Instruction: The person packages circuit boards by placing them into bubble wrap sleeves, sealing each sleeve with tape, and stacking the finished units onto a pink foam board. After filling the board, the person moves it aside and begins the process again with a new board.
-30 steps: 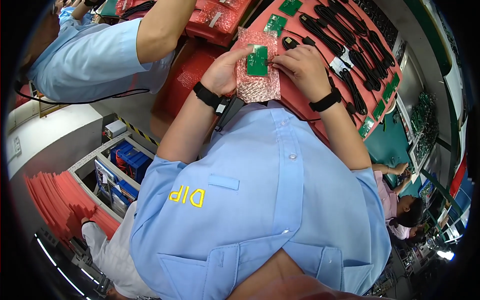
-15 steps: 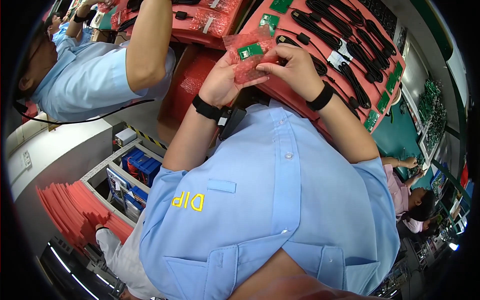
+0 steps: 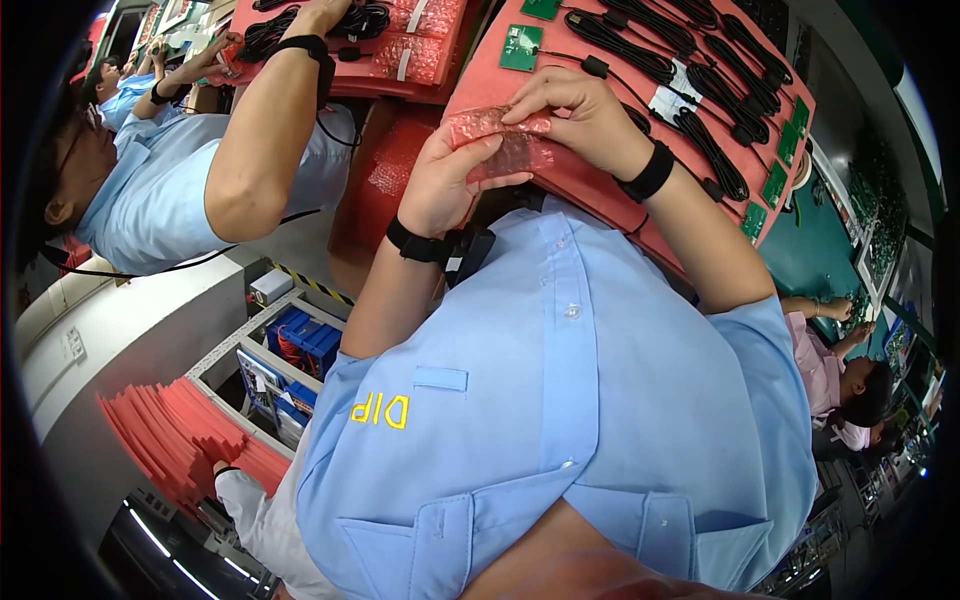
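Note:
Both my hands hold a piece of red bubble wrap (image 3: 526,160) above the near edge of the pink-red table mat. My left hand (image 3: 440,180) grips its left side, with the thumb on top. From the right, the fingers of my right hand (image 3: 575,118) pinch the upper edge, where the wrap is folded over. A darker patch shows dimly through the wrap; the circuit board inside cannot be made out clearly. Ahead, a loose green circuit board (image 3: 520,48) lies on the mat with a thin cable running from it.
Several coiled black cables (image 3: 700,105) cover the mat (image 3: 480,80), with green boards (image 3: 775,185) along its right edge. A white paper slip (image 3: 668,100) lies among them. On the left, a co-worker's arm (image 3: 255,150) reaches over another table. An open carton (image 3: 350,230) stands between.
The wrap has been folded over the green board, which was plainly visible before. My right hand has shifted to the wrap's upper edge. The co-worker's arm has moved left and down.

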